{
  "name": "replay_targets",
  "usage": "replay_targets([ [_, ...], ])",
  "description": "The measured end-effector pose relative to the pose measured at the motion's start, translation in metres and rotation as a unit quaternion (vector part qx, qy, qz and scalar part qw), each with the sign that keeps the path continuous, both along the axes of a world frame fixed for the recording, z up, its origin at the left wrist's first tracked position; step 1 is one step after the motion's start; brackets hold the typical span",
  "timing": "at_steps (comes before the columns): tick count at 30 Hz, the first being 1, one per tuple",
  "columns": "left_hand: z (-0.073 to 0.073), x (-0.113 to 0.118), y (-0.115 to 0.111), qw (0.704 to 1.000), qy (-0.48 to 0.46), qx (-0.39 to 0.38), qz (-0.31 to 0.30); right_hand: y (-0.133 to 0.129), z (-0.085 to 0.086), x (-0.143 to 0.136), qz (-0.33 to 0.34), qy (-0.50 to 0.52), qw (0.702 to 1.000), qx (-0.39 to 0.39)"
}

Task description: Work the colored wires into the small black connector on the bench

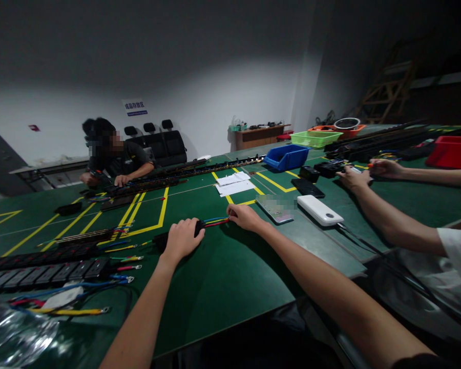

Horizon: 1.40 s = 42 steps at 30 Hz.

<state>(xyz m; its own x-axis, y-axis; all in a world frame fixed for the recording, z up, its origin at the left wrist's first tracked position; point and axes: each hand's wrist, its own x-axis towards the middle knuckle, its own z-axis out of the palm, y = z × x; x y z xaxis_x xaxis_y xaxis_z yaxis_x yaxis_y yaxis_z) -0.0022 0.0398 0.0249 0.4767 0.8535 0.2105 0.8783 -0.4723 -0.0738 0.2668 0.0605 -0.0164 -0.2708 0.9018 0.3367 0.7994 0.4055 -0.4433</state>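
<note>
My left hand [184, 237] is wrapped over a black part [161, 242] at the middle of the green table [215, 287]. Out of that part's right side run thin blue, yellow and red wires [215, 221]. At their far ends, the fingertips of my right hand [244, 216] are pinched together on the wires. The wires stretch nearly straight between my two hands. The wire tips are hidden by my right fingers, and most of the black part lies under my left palm.
Black socket strips [49, 274] with loose wires lie left, near a clear plastic bag [15, 333]. Right are a phone [274, 209], a white power bank [319, 210] and a co-worker's hands [355, 179]. Beyond stand a blue bin [286, 157] and papers [235, 183]; another person [119, 159] works far left.
</note>
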Motion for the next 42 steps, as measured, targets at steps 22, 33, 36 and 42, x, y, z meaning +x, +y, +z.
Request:
replay_targets([
  [22,0.0032,0.0013,-0.0026,1.0,0.006,-0.005,0.006,-0.001,0.0005,0.0001,-0.015,-0.001,1.0,-0.014],
  [33,0.0046,0.0024,-0.0035,1.0,0.003,-0.01,0.004,-0.0002,-0.0008,0.0018,-0.019,-0.007,1.0,-0.014],
  [36,0.003,0.0022,-0.0031,1.0,0.009,0.0,0.005,-0.0007,-0.0011,0.0026,-0.008,-0.004,1.0,-0.013],
  [42,0.0017,0.0018,-0.0023,1.0,0.01,0.004,0.001,-0.0002,-0.0013,0.0017,-0.012,-0.011,1.0,-0.008],
])
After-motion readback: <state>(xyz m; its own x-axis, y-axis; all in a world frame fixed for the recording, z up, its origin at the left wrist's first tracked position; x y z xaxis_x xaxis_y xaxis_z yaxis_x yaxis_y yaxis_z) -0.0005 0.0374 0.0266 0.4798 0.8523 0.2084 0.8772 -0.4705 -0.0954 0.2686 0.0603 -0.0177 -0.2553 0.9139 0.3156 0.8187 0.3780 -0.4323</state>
